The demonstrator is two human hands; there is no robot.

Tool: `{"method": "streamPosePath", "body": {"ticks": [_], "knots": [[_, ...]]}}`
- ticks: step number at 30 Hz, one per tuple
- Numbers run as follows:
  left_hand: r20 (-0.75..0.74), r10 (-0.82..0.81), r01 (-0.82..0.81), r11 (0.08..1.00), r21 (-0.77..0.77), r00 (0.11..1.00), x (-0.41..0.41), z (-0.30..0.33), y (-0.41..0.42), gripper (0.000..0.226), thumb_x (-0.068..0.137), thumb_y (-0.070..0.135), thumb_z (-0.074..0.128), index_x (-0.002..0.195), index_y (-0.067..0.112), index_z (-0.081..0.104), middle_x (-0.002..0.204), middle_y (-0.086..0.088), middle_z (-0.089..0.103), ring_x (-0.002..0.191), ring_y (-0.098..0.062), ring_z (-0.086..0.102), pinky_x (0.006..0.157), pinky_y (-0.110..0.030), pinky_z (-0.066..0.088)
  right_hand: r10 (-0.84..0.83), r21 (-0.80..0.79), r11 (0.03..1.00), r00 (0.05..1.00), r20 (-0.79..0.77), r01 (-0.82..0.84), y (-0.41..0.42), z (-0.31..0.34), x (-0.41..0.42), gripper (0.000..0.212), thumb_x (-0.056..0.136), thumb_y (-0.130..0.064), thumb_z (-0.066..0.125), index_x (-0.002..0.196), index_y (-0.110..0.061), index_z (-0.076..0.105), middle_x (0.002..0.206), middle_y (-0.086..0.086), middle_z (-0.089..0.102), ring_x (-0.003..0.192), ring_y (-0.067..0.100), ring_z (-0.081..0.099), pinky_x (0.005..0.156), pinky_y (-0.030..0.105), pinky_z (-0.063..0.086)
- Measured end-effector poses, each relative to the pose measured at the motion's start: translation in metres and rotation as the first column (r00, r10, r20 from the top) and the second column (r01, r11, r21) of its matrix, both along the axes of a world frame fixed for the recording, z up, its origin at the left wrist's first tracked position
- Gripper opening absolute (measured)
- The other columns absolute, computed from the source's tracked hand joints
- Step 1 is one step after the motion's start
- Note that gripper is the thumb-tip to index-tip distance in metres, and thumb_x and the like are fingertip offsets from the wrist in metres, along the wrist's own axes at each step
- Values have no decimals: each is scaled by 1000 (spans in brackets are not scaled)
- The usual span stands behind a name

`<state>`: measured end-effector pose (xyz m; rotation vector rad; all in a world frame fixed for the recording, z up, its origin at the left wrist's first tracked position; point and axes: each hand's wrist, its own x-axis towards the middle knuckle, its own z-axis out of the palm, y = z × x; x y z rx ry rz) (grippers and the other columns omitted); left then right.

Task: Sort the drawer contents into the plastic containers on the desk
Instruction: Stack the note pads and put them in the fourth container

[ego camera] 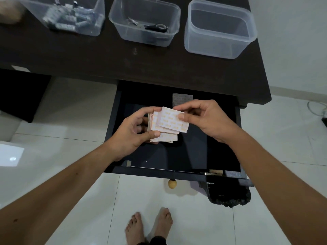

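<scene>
Bare feet [149, 225] are standing on the tile at six o'clock, below the open drawer [177, 171]. Above it, the left hand [131, 131] is gripping a fanned stack of cards [163, 129] by its left edge, while the right hand [205, 118] is pinching the top card at three o'clock. The empty container [219, 29] is waiting at one o'clock. The stack is sitting loosely splayed, so lifting it unsquared could probably spill cards back into the drawer, where a foil strip [182, 99] is lying.
</scene>
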<state>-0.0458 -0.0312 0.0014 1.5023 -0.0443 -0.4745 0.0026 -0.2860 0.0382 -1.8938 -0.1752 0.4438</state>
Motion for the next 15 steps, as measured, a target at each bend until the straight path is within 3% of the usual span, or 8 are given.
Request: {"method": "streamPosePath", "body": {"ticks": [4,9,15], "knots": [[9,29,-28,1000,-6,1000,0,2,0,70,89,-4,75,139,41,57,127,-12,66,116,-24,71,82,-35,65,-43,-51,998,998,43,46,11,-3,0,23,88,-14,84,110,-22,82,104,-1,78,95,18,72,96,41,60],[19,-19,19,1000,4,1000,-1,2,1,80,91,-3,73,150,44,47,128,-8,64,122,-20,68,88,-36,64,29,-87,996,998,64,-23,15,-5,3,25,88,-18,83,106,-35,82,103,-9,68,100,17,70,95,32,59],[16,10,-10,1000,12,1000,-1,2,1,65,90,-5,73,135,40,58,126,-12,65,116,-22,70,81,-37,65,-29,-39,999,997,71,32,17,-10,4,20,87,-21,85,106,-23,81,101,-3,76,96,20,73,91,33,61]]}}
